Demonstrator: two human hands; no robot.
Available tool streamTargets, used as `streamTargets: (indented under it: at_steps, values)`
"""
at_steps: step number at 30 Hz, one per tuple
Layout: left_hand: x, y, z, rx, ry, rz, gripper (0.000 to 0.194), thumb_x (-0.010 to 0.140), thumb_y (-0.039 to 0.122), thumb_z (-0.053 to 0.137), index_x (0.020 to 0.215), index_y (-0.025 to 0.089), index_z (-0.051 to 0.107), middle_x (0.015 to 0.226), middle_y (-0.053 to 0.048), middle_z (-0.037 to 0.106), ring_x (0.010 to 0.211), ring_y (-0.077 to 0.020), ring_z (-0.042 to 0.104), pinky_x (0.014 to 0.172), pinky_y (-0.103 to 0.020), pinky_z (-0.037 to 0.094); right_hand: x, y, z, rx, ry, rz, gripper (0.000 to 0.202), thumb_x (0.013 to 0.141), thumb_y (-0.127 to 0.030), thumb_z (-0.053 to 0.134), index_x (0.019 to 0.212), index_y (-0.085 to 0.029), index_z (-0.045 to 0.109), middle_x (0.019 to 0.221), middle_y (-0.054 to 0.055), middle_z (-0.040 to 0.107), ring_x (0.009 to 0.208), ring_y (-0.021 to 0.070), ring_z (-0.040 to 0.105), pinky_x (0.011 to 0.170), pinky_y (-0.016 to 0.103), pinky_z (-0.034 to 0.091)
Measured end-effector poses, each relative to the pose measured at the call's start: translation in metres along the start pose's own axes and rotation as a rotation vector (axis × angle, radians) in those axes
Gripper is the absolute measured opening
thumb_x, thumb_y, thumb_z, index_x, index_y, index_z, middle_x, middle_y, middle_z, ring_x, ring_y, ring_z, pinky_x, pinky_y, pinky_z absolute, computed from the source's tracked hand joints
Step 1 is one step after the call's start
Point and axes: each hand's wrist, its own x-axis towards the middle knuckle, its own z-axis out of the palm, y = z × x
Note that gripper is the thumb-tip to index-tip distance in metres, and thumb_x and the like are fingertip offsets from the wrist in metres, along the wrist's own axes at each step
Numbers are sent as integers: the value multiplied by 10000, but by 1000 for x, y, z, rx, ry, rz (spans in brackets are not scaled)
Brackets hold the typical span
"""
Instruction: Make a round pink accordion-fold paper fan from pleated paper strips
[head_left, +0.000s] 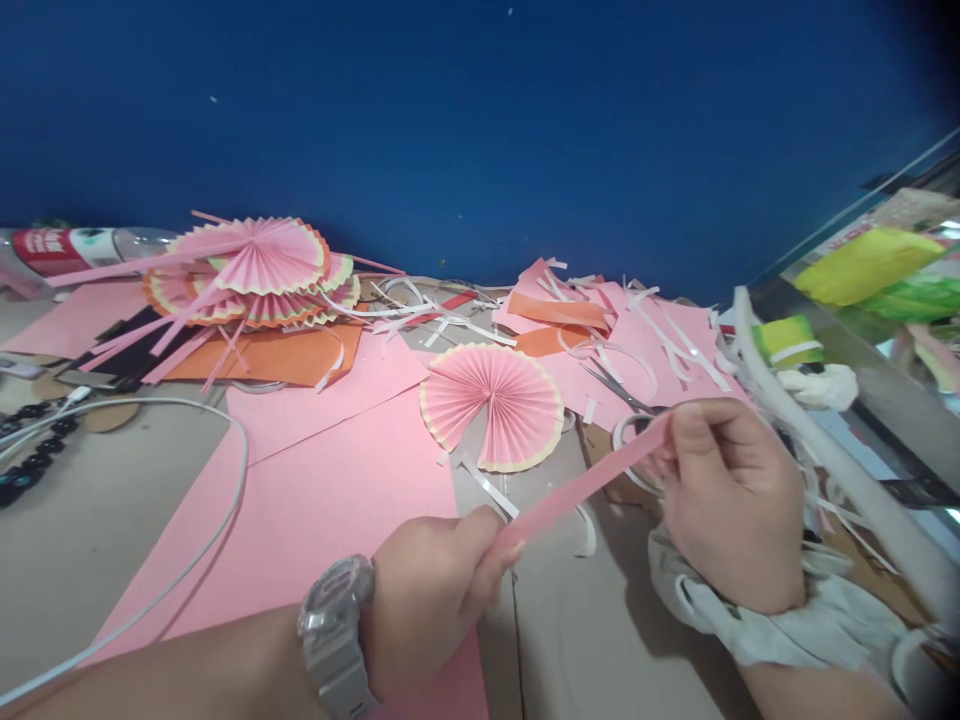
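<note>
A narrow pink paper strip is stretched at a slant between my two hands. My left hand, with a grey watch at the wrist, pinches its lower end over the pink sheets. The upper end is gripped by my right hand, which has a pale scrunchie round the wrist. Just beyond the strip lies a pleated pink paper fan with a cream edge, spread into a nearly full circle with a gap at the front. Scissors lie behind my right hand, their handles partly hidden.
Finished-looking fans with strip handles are piled at the back left, beside a plastic bottle. Large pink sheets cover the left middle. A white cable loops at left. Paper scraps clutter the back right; a blue wall stands behind.
</note>
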Motion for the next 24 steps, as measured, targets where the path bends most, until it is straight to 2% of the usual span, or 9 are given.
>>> streamTargets:
  at_steps: [3, 5, 7, 9, 13, 15, 18, 21, 24]
  values:
    - [-1, -1, 2, 336, 25, 121, 323, 945, 326, 241, 778, 203, 488, 583, 7, 617, 490, -156, 566, 456, -259, 312, 11, -5, -5, 104, 145, -24, 178, 805, -305, 612, 683, -219, 515, 530, -62, 418, 455, 96, 360, 432, 249, 297]
    - [-1, 1, 1, 446, 2, 192, 271, 927, 256, 298, 751, 204, 497, 582, 11, 621, 505, -163, 583, 457, -264, 319, 20, -9, -11, 192, 242, -47, 238, 772, -321, 648, 625, -219, 492, 496, -71, 382, 438, 89, 330, 422, 238, 274]
    - [-1, 4, 1, 475, -20, 247, 208, 894, 198, 371, 731, 204, 500, 600, 22, 630, 536, -159, 601, 465, -261, 342, 26, -12, -16, 224, 198, -7, 294, 752, -382, 660, 588, -218, 478, 489, -72, 355, 426, 82, 302, 411, 235, 245]
    - [0, 5, 2, 488, -2, 270, 170, 870, 166, 416, 729, 202, 504, 618, 30, 630, 550, -155, 604, 465, -261, 357, 26, -13, -19, 228, 49, 87, 325, 747, -437, 646, 569, -219, 483, 486, -66, 345, 419, 85, 303, 401, 240, 243]
    - [0, 5, 6, 492, 92, 340, 121, 859, 169, 448, 754, 203, 500, 618, 34, 604, 535, -154, 581, 468, -277, 382, 5, -12, -10, 200, -414, 192, 279, 816, -422, 568, 625, -223, 534, 490, -48, 407, 437, 104, 375, 416, 250, 293]
    - [-1, 6, 7, 499, 108, 366, 95, 847, 164, 454, 772, 199, 501, 626, 29, 602, 533, -159, 576, 465, -284, 392, -7, -14, -2, 83, -629, 198, 207, 831, -356, 570, 677, -218, 554, 526, -46, 455, 458, 100, 403, 441, 245, 311]
    - [-2, 11, 5, 517, 67, 317, 99, 811, 129, 443, 776, 188, 514, 640, 8, 607, 533, -175, 572, 460, -297, 402, -17, -21, 9, -172, -881, 197, 168, 826, -285, 583, 677, -210, 556, 591, -36, 491, 537, 104, 453, 502, 237, 348]
    - [-3, 13, 1, 404, 15, 258, 85, 784, 239, 466, 804, 180, 523, 691, -16, 611, 574, -197, 567, 503, -330, 438, -18, -26, 16, -266, -938, 168, 166, 826, -292, 578, 684, -212, 547, 647, -22, 524, 614, 117, 491, 563, 236, 382]
    - [-4, 10, -1, 277, 15, 297, 288, 809, 438, 429, 866, 174, 530, 731, -22, 613, 599, -200, 563, 525, -340, 451, -20, -23, 17, -215, -916, 169, 144, 842, -280, 556, 715, -216, 534, 685, -19, 537, 634, 114, 507, 581, 227, 405]
